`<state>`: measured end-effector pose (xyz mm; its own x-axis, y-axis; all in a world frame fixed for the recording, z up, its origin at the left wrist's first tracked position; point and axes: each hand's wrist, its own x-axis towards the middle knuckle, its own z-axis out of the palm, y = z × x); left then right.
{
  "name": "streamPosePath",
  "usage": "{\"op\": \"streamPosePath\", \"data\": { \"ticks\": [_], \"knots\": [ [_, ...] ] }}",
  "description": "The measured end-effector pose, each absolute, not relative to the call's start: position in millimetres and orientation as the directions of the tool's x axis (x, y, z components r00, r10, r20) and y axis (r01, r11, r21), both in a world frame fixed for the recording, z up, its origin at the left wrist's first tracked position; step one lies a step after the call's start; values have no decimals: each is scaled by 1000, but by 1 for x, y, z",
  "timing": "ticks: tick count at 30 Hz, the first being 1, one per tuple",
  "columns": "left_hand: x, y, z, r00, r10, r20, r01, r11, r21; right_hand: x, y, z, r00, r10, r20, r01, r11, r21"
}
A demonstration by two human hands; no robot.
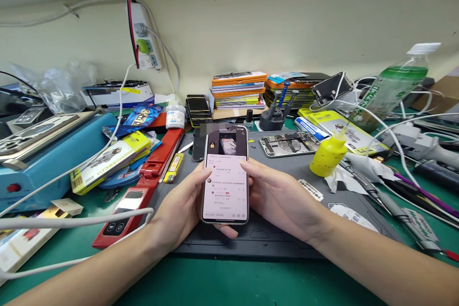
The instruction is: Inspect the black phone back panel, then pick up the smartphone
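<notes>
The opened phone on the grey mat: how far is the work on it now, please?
Done: the opened phone looks uncovered, its inner parts bare. In hand: a lit phone, held by the left hand and right hand; neither touches the opened one. Left: probably closing it up, since no cover is on.

Beside the grip of the right hand [281,196], a razor blade [310,190] seemingly reads "DORCO", upside down; small Chinese text on the phone [225,186] is illegible.

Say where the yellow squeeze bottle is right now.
In the head view, the yellow squeeze bottle stands right of the held phone, beside the opened phone, with crumpled white tissue at its base.
</notes>
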<state>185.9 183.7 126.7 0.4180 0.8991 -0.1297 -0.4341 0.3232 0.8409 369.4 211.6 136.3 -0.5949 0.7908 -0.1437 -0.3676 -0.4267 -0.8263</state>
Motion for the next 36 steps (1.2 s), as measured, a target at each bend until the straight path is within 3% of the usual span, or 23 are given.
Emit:
{"op": "streamPosePath", "data": {
  "ticks": [10,20,28,33,36],
  "knots": [
    [190,182,133,357,920,-161,-291,274,917,370,212,135,-604,785,-138,-367,-428,-826],
    [181,185,121,469,883,-32,-488,289,823,371,211,139,-668,742,-67,-280,-333,-900],
    [181,184,120,460,887,-49,-488,299,820,370,212,136,-647,760,-64,-293,-326,-899],
    [181,184,123,456,887,-67,-481,309,821,369,212,136,-609,777,-163,-355,-450,-820],
    [181,183,124,463,884,-56,-459,294,839,370,211,137,-617,777,-125,-343,-409,-846]
  ]
}}
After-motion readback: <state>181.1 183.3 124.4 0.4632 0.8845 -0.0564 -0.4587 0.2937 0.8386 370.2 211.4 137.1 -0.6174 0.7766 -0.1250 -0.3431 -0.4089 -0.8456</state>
